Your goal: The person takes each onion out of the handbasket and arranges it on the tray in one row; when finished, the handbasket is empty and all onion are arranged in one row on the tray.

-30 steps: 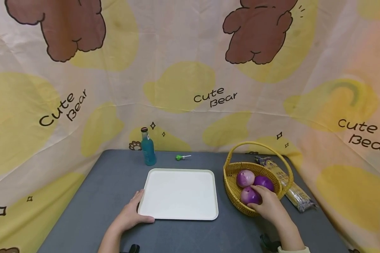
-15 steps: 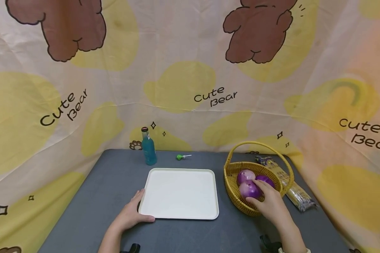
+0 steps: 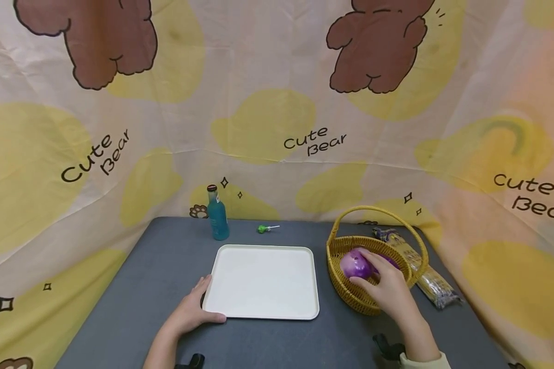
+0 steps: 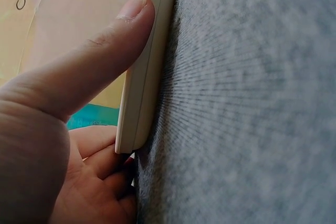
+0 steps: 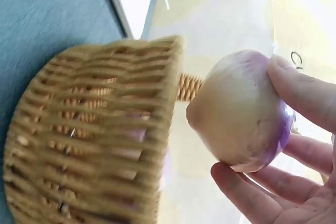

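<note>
My right hand [image 3: 392, 292] grips a purple onion [image 3: 354, 264] by its top and side, above the wicker basket [image 3: 351, 299]. In the right wrist view, the onion [image 5: 236, 114] shows its pale pointed underside, raised above the basket's rim, between thumb and fingers. Another purple onion [image 3: 390, 260] lies in the basket, partly behind my fingers; others there are mostly hidden. My left hand [image 3: 186, 311] holds the near left corner of the white tray [image 3: 263, 282]. The left wrist view has the thumb [image 4: 105, 51] along the tray's edge [image 4: 140, 103], fingers bent round its side.
A bottle of blue drink [image 3: 218, 218] stands at the table's back left. Right of it lies a green lollipop [image 3: 263, 229]. A long clear-and-yellow packet [image 3: 436, 287] lies right of the basket, whose handle [image 3: 374, 208] arches overhead. A printed cloth [image 3: 258, 128] hangs behind the table.
My right hand has lifted the front onion and moved it slightly up and left over the basket, covering the pale onion behind. My left hand stays at the tray corner.
</note>
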`<action>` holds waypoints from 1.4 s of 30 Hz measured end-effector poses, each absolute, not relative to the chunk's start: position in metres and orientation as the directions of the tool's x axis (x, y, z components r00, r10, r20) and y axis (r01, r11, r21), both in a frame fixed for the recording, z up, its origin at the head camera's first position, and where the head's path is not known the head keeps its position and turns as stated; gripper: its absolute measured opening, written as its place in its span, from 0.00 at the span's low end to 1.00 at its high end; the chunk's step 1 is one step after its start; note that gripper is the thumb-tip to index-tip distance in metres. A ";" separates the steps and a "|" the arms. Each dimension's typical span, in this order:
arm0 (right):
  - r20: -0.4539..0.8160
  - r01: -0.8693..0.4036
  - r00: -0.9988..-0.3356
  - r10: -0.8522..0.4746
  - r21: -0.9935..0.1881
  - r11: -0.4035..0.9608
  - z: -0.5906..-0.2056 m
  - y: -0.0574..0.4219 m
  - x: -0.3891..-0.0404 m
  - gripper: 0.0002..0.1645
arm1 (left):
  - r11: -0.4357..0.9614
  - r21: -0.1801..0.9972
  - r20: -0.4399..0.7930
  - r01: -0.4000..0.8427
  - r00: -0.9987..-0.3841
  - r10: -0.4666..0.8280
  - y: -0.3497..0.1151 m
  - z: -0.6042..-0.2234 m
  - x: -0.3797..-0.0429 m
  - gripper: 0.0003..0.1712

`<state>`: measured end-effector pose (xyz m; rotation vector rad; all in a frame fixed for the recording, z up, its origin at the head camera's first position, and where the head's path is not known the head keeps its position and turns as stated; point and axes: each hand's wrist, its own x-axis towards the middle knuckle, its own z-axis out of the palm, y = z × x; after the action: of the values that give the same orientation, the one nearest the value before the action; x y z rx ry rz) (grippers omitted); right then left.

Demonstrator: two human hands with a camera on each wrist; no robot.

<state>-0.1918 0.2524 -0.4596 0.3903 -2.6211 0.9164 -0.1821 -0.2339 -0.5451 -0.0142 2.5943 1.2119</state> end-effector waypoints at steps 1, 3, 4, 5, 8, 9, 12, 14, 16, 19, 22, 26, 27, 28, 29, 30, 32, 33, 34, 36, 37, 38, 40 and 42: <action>0.399 -0.366 -0.905 -0.149 -0.550 0.751 -0.459 0.251 -0.193 0.41 | 0.648 0.751 -0.253 -0.125 -0.961 0.108 -0.234 -0.545 -0.182 0.74; 0.398 -0.374 -0.904 -0.158 -0.554 0.744 -0.458 0.247 -0.195 0.42 | 0.647 0.752 -0.254 -0.125 -0.961 0.109 -0.234 -0.544 -0.181 0.74; 0.396 -0.374 -0.904 -0.160 -0.552 0.745 -0.457 0.245 -0.196 0.42 | 0.647 0.752 -0.256 -0.128 -0.961 0.107 -0.234 -0.544 -0.181 0.74; 0.396 -0.376 -0.903 -0.164 -0.546 0.749 -0.457 0.244 -0.196 0.42 | 0.647 0.752 -0.257 -0.130 -0.961 0.105 -0.234 -0.544 -0.181 0.74; 0.389 -0.371 -0.906 -0.166 -0.539 0.756 -0.455 0.238 -0.198 0.42 | 0.648 0.750 -0.255 -0.129 -0.961 0.104 -0.234 -0.544 -0.181 0.75; 0.388 -0.370 -0.906 -0.168 -0.537 0.758 -0.455 0.236 -0.199 0.42 | 0.648 0.750 -0.254 -0.128 -0.962 0.104 -0.234 -0.544 -0.181 0.75; 0.376 -0.373 -0.909 -0.179 -0.545 0.751 -0.455 0.231 -0.201 0.42 | 0.646 0.753 -0.250 -0.125 -0.963 0.104 -0.234 -0.544 -0.182 0.75; 0.371 -0.375 -0.910 -0.185 -0.549 0.747 -0.456 0.228 -0.203 0.42 | 0.647 0.753 -0.247 -0.122 -0.963 0.106 -0.233 -0.545 -0.183 0.75; 0.371 -0.378 -0.909 -0.188 -0.552 0.743 -0.455 0.225 -0.205 0.42 | 0.644 0.755 -0.247 -0.124 -0.963 0.105 -0.232 -0.546 -0.184 0.75; 0.373 -0.381 -0.909 -0.188 -0.554 0.740 -0.454 0.221 -0.206 0.42 | 0.643 0.756 -0.245 -0.124 -0.964 0.102 -0.233 -0.547 -0.184 0.75; 0.375 -0.384 -0.908 -0.188 -0.563 0.732 -0.453 0.217 -0.207 0.42 | 0.645 0.754 -0.241 -0.121 -0.965 0.101 -0.234 -0.548 -0.184 0.75; 0.364 -0.384 -0.912 -0.190 -0.590 0.710 -0.454 0.211 -0.209 0.41 | 0.653 0.749 -0.235 -0.113 -0.966 0.102 -0.235 -0.549 -0.183 0.75; 0.362 -0.386 -0.912 -0.193 -0.596 0.704 -0.455 0.210 -0.209 0.41 | 0.654 0.748 -0.236 -0.114 -0.966 0.102 -0.235 -0.549 -0.183 0.75; 0.362 -0.391 -0.911 -0.199 -0.599 0.699 -0.456 0.208 -0.210 0.41 | 0.655 0.747 -0.237 -0.115 -0.966 0.100 -0.235 -0.549 -0.183 0.75; 0.361 -0.393 -0.911 -0.202 -0.604 0.693 -0.456 0.207 -0.210 0.41 | 0.656 0.746 -0.239 -0.118 -0.966 0.099 -0.234 -0.549 -0.183 0.75; 0.365 -0.401 -0.908 -0.208 -0.607 0.686 -0.457 0.206 -0.211 0.41 | 0.658 0.744 -0.241 -0.120 -0.966 0.097 -0.234 -0.549 -0.183 0.75; 0.376 -0.420 -0.900 -0.221 -0.606 0.676 -0.457 0.203 -0.212 0.41 | 0.658 0.743 -0.244 -0.122 -0.965 0.096 -0.234 -0.549 -0.182 0.75; 0.384 -0.429 -0.895 -0.227 -0.605 0.671 -0.457 0.202 -0.212 0.41 | 0.659 0.742 -0.245 -0.124 -0.965 0.095 -0.234 -0.548 -0.182 0.75; 0.388 -0.435 -0.892 -0.230 -0.603 0.669 -0.457 0.200 -0.212 0.41 | 0.660 0.741 -0.246 -0.124 -0.965 0.095 -0.234 -0.548 -0.182 0.75; 0.390 -0.438 -0.891 -0.233 -0.600 0.670 -0.457 0.197 -0.212 0.41 | 0.661 0.740 -0.247 -0.124 -0.964 0.095 -0.234 -0.548 -0.182 0.75; 0.389 -0.437 -0.891 -0.233 -0.599 0.671 -0.457 0.196 -0.212 0.41 | 0.661 0.740 -0.247 -0.124 -0.964 0.095 -0.234 -0.548 -0.182 0.75; 0.384 -0.433 -0.894 -0.232 -0.604 0.669 -0.457 0.194 -0.212 0.41 | 0.663 0.739 -0.246 -0.124 -0.965 0.095 -0.234 -0.548 -0.182 0.75; 0.373 -0.425 -0.898 -0.231 -0.609 0.670 -0.458 0.191 -0.213 0.41 | 0.666 0.736 -0.244 -0.122 -0.965 0.093 -0.233 -0.548 -0.182 0.75; 0.367 -0.426 -0.900 -0.235 -0.622 0.657 -0.459 0.188 -0.214 0.41 | 0.667 0.735 -0.242 -0.122 -0.966 0.090 -0.233 -0.548 -0.183 0.75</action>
<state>-0.2135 0.1882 -0.4591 0.5331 -2.6209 1.0793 -0.1825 -0.2330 -0.5481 -0.0258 2.6257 1.1844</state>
